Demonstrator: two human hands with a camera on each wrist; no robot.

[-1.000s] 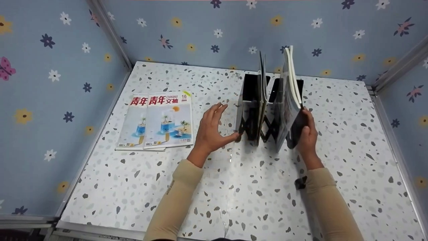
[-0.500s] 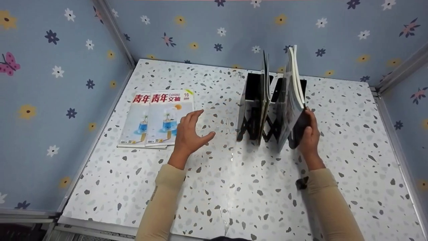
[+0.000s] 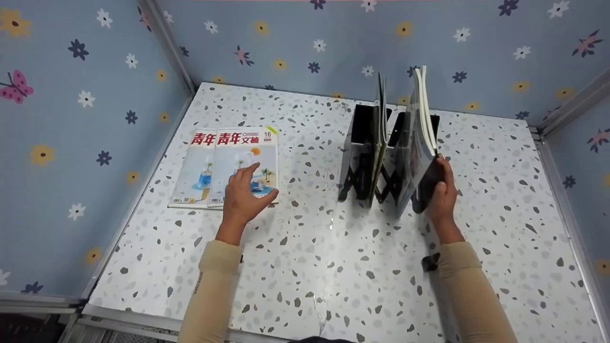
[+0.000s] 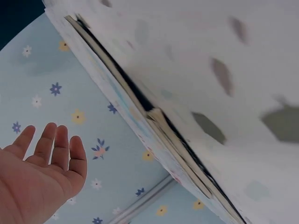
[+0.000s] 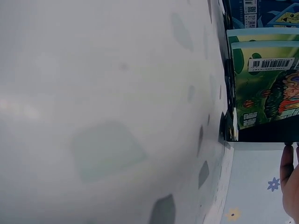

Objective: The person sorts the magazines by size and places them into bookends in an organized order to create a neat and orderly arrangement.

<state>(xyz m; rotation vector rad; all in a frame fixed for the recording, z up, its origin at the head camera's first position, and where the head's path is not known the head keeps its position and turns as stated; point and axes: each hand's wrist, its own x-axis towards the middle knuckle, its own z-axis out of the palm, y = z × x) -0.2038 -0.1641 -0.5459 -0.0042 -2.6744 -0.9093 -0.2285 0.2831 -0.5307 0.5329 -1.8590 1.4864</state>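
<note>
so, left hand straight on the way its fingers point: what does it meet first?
Likely the top magazine of the overlapping pair: the left hand overlaps its cover in the head view. Hand height is unclear, so it might pass over.

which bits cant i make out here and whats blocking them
Head: lower left of the top magazine, covered by the left hand.
Head: right part of the overlapped magazine, under the top one.
Left wrist: the rest of the left palm, cut off by the lower left corner.
Right wrist: most of the right hand and the green magazines' far side, cut off by the right edge.
</note>
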